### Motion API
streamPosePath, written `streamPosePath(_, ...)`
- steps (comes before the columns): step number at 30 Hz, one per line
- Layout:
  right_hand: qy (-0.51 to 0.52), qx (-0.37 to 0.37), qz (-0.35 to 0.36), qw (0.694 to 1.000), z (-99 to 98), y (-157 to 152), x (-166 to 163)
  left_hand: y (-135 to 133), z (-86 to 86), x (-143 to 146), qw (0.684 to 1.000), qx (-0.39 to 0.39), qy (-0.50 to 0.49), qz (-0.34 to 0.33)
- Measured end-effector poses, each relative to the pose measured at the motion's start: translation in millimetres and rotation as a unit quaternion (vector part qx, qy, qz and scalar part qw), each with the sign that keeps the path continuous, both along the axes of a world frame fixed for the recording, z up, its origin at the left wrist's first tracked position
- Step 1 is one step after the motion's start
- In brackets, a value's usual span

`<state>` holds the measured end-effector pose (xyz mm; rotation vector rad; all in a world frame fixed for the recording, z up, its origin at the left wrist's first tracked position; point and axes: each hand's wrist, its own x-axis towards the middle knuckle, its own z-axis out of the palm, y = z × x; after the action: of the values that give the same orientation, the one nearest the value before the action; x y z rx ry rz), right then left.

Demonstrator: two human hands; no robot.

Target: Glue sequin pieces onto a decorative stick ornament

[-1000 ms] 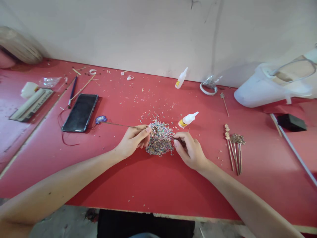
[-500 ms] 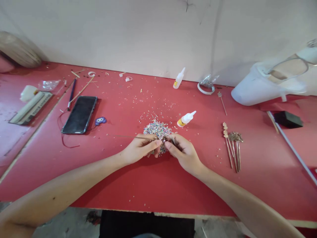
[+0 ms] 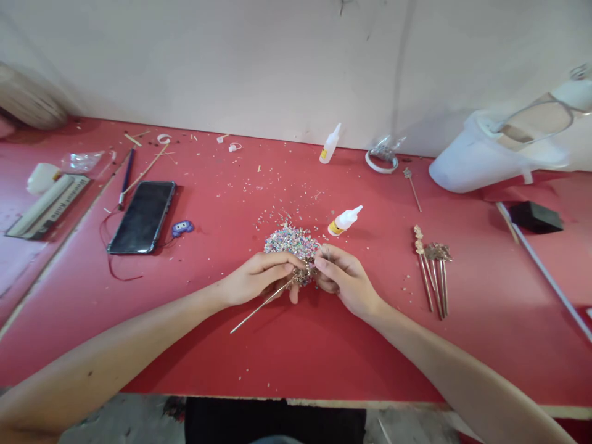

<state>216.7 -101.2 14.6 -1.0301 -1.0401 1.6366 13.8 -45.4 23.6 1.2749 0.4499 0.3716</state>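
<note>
- While the left hand point(image 3: 268, 274) pinches a slim gold metal stick point(image 3: 261, 305) near its ornate head, the fingertips of the right hand point(image 3: 345, 271) bunch narrowly beside it; what, if anything, they grip cannot be told.
- The stick's head sits over the near side of a loose pile of glittering multicoloured chips point(image 3: 289, 239).
- Just right of the pile: a white plastic bottle with a yellow label point(image 3: 342, 222).
- Farther right of the pile: ornate gold sticks, bunched point(image 3: 439, 271).
- Left of the pile: a black rectangular phone point(image 3: 142, 217).
</note>
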Motion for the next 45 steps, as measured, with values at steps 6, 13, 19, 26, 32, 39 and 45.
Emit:
streamPosePath(6, -0.037, -0.003, 0.004, 0.999, 2.9, 1.0, -3.9, 1.3, 1.0, 1.9, 1.0, 0.004, 0.026, -0.011)
streamPosePath(13, -0.042, 0.018, 0.021, 0.999, 2.7, 0.7, -3.3, 0.7, 1.4, 1.9, 0.999, 0.005, 0.048, -0.001)
streamPosePath(19, -0.077, 0.022, 0.037, 0.996, 2.2, 2.1, 0.1, 1.3, 2.8, 1.4, 0.998, 0.0, 0.065, -0.003)
streamPosePath(26, -0.116, 0.037, 0.035, 0.992, 0.4, 3.0, 0.2, 1.4, 1.2, 2.1, 0.998, -0.016, 0.064, -0.011)
streamPosePath(32, -0.07, 0.023, 0.03, 0.997, -1.5, 2.6, -0.5, 1.4, 0.7, 1.4, 0.998, -0.026, 0.048, -0.003)
streamPosePath(39, -0.013, -0.002, 0.017, 1.0, -3.1, 2.8, 0.1, 2.0, -0.8, 1.1, 0.999, -0.043, 0.022, 0.024)
streamPosePath(45, -0.01, 0.007, 0.018, 1.0, -3.9, 3.6, 0.9, 1.8, -1.6, 0.9, 0.998, -0.044, 0.019, 0.028)
